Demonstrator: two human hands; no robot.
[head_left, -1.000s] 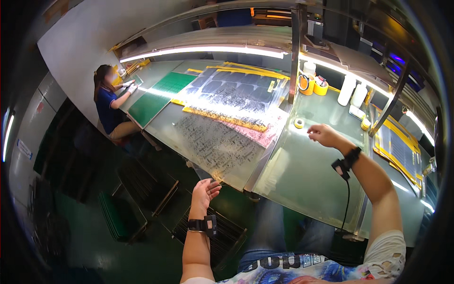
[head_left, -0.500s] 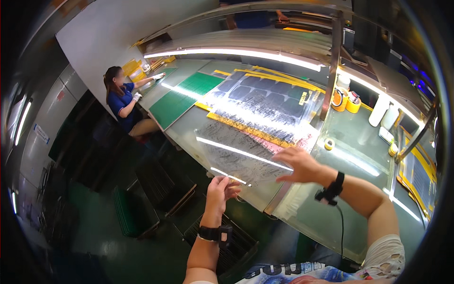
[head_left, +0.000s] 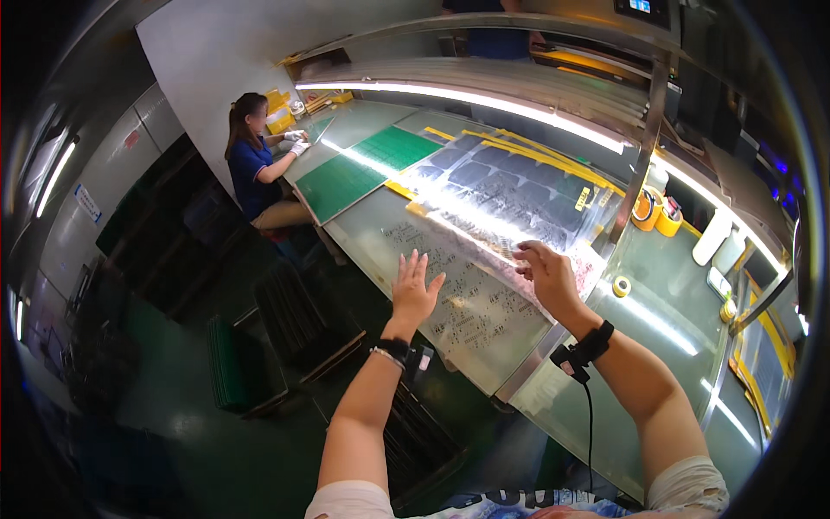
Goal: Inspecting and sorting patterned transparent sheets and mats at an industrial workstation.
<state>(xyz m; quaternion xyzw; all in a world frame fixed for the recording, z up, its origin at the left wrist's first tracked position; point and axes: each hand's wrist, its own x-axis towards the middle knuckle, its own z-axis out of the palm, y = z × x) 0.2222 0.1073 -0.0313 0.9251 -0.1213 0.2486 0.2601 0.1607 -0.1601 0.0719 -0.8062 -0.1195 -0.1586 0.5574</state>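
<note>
A clear film sheet with a black printed pattern (head_left: 474,304) lies over the near edge of the grey-green worktable, beneath my hands. My left hand (head_left: 417,292) is open over the sheet's left part, with its fingers spread. Whether its palm touches the film is hard to tell. My right hand (head_left: 552,278) is at the sheet's far right, beside a pinkish printed strip (head_left: 590,266); its fingers are bent and apart, with nothing visible between them. Beyond lies a stack of dark patterned films (head_left: 493,177) with yellow-taped edges, glaring under the lamp.
A green panel (head_left: 367,169) lies on the table's far left, where a gloved co-worker (head_left: 264,164) sits. Tape rolls (head_left: 657,212), white bottles (head_left: 713,235) and a small tape roll (head_left: 621,286) stand right. A metal post (head_left: 644,147) holds the lamp frame. Dark racks (head_left: 294,320) stand lower left.
My left hand has gone from a pinch near the film's near edge to spread fingers, farther up. My right hand's fingers have bent. The film now lies flatter. The co-worker's hands have come together.
</note>
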